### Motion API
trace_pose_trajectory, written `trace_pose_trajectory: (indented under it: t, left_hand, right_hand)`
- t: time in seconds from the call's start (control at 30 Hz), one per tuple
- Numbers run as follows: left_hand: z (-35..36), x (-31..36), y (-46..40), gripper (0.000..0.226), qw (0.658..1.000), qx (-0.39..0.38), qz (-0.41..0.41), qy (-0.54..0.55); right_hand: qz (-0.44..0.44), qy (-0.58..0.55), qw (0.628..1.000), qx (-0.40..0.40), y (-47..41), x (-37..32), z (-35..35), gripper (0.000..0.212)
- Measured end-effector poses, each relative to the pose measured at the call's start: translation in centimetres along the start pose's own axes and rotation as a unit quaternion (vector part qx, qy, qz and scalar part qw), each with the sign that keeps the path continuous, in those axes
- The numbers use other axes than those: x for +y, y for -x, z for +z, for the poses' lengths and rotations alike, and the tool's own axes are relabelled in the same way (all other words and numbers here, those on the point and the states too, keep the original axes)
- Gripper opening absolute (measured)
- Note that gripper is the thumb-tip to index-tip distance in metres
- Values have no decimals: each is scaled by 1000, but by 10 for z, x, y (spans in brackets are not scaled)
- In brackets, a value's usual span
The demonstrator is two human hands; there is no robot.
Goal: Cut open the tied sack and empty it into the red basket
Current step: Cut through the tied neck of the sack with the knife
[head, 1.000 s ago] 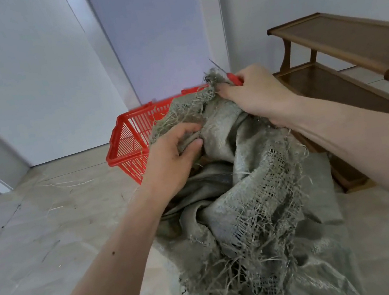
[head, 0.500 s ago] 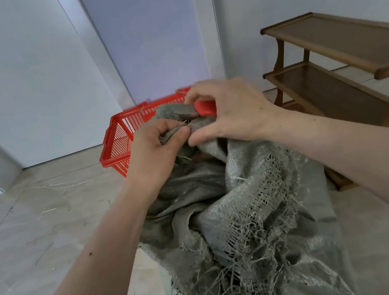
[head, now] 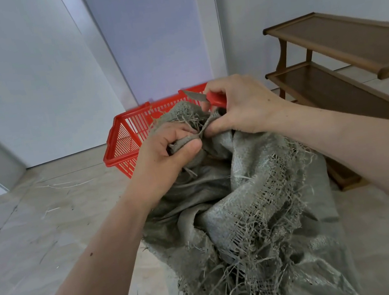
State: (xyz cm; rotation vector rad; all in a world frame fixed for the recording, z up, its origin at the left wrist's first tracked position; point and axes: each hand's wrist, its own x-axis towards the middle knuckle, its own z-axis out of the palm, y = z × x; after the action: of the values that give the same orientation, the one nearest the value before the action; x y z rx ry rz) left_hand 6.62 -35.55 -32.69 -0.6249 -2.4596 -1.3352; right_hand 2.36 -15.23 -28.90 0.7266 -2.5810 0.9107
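A grey-green frayed burlap sack (head: pixel 255 204) stands on the floor in front of me, its gathered top held up. My left hand (head: pixel 163 152) grips the bunched neck of the sack. My right hand (head: pixel 240 105) holds a red-handled knife (head: pixel 208 96), its short blade pointing left above the neck, while its fingers also pinch the cloth. The red basket (head: pixel 125 144), a slatted plastic one, sits on the floor just behind the sack, partly hidden by it. Whatever ties the neck is hidden by my fingers.
A brown wooden two-tier shelf (head: pixel 341 43) stands against the wall at the right, close to the sack. White walls and a door panel (head: pixel 150 33) rise behind the basket. Loose straw strands (head: pixel 62 186) lie on the pale tiled floor at the left.
My right hand has turned so the knife blade now shows, pointing left above the sack's neck. My left hand has closed tighter on the bunched cloth. The view shifted slightly.
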Motion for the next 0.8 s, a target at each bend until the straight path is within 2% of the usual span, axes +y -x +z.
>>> trace_pose_trajectory:
  t: [0.13, 0.23, 0.33, 0.47, 0.63, 0.8]
  left_hand:
    - [4, -2, 4, 4, 985, 0, -25, 168]
    - [6, -7, 3, 10, 977, 13, -19, 210]
    - [8, -9, 3, 8, 963, -8, -48, 264]
    - [10, -10, 5, 12, 944, -21, -71, 320]
    - [7, -14, 0, 15, 941, 15, -73, 331]
    - [6, -14, 0, 7, 954, 37, -57, 291]
  right_hand:
    - [3, -26, 1000, 1, -3, 1, 1, 41]
    - [13, -45, 999, 9, -4, 2, 4, 43]
    - [22, -47, 998, 19, -5, 1, 5, 43]
    - [20, 8, 1000, 0, -2, -6, 0, 42]
    - [0, 41, 998, -39, 9, -13, -9, 43]
    - [-77, 141, 985, 67, 23, -11, -3, 38]
